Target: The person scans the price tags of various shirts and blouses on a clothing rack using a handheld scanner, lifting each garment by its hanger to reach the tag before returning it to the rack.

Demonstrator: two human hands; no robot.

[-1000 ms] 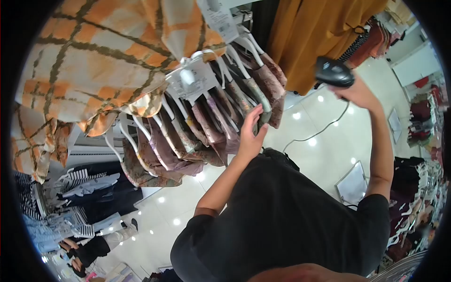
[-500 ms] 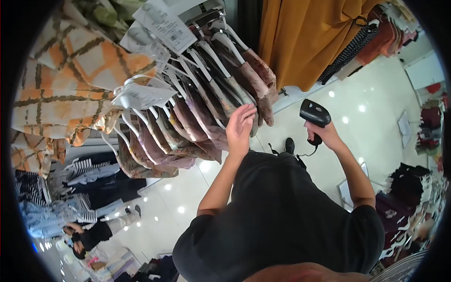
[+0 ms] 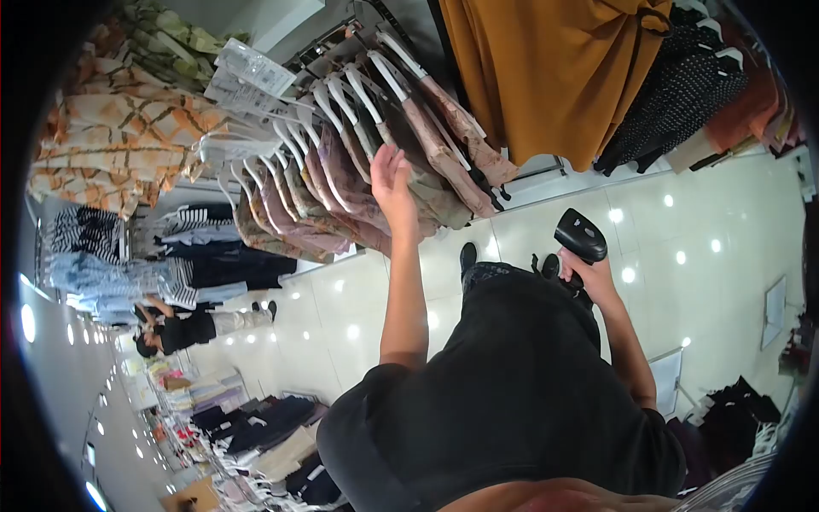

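Right grip: my right hand (image 3: 590, 275) is closed round the scanner (image 3: 580, 237), now lowered from overhead to my waist.
Left grip: my left hand (image 3: 391, 177) has let go, open and empty against the patterned garments (image 3: 341, 183).
Beyond: the paper tags (image 3: 247, 77) hang well clear of the scanner, so I judge nothing is being read.

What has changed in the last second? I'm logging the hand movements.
The right hand lowered the scanner from beside the mustard garment to waist height. The left hand let go of the hanging patterned garments and is now open in front of them. Unchanged: the scanner stays in the right hand's grip, the garments on their hangers.
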